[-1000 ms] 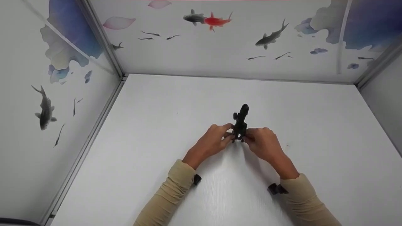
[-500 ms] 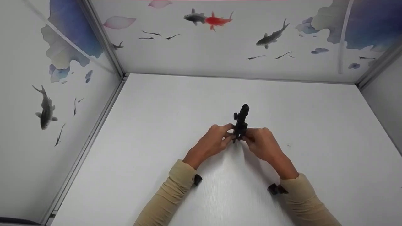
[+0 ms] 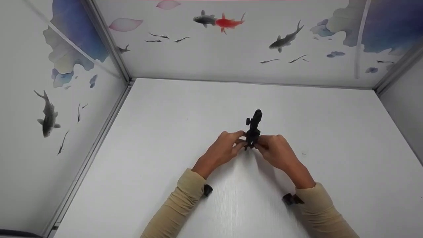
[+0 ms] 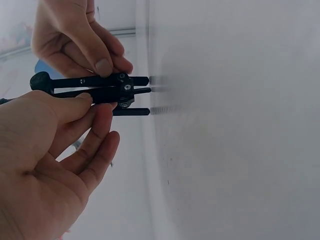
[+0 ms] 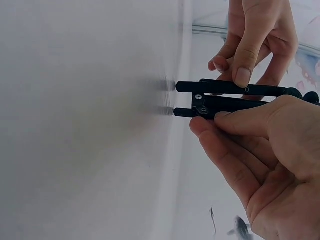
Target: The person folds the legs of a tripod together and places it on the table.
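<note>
A small black tripod (image 3: 254,124) stands upright near the middle of the white table, a round knob on its left side. My left hand (image 3: 223,148) pinches its lower part from the left, and my right hand (image 3: 279,152) does the same from the right. In the left wrist view the left thumb (image 4: 80,100) lies along one leg, with the other fingers beneath. The right wrist view shows the right thumb (image 5: 230,120) pressed on a leg near the foot end. The legs lie close together, feet at the tabletop. Fingers hide parts of the legs.
The white table (image 3: 165,115) is bounded by a back wall (image 3: 231,62) and side walls printed with fish and petals. Small black devices sit at both wrists, below rolled beige sleeves (image 3: 190,181). A dark object (image 3: 18,233) shows at the lower left corner.
The tripod's lower legs have shifted slightly between the fingers, and the gap between them looks narrower than a second ago. Both hands stay in nearly the same place.
</note>
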`<state>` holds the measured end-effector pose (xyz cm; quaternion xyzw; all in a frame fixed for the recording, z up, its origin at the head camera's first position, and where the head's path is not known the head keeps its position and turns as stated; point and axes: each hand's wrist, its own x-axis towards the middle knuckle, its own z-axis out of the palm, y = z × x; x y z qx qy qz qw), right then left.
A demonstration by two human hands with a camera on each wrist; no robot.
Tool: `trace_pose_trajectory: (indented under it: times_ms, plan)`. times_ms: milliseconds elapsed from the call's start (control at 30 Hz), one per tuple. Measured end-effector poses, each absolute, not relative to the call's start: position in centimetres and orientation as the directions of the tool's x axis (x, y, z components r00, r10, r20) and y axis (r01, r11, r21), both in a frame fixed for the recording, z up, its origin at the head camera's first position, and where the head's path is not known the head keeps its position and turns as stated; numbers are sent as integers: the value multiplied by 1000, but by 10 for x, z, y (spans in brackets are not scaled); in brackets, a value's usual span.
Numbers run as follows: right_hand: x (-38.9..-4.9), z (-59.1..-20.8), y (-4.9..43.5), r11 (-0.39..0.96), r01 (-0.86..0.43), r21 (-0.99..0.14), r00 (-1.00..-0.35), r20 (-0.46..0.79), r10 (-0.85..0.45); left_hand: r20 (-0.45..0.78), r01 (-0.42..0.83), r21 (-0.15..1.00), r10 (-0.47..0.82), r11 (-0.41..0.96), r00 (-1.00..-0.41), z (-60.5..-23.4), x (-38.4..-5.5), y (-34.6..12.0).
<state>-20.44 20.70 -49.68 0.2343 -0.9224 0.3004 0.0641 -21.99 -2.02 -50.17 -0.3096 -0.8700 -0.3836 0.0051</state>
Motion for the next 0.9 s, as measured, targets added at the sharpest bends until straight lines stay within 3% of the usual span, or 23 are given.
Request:
trace_pose_trajectory:
  times_ms: [400,900]
  plan:
    - [-201,-492,207,697,-474,-538,-877,216,-429,241,516,600,477,612,-845,-502,-219,-22]
    - [-199,-490,201,671,-436,-600,-888,164,-430,268,511,690,475,512,-838,-503,-223,-21]
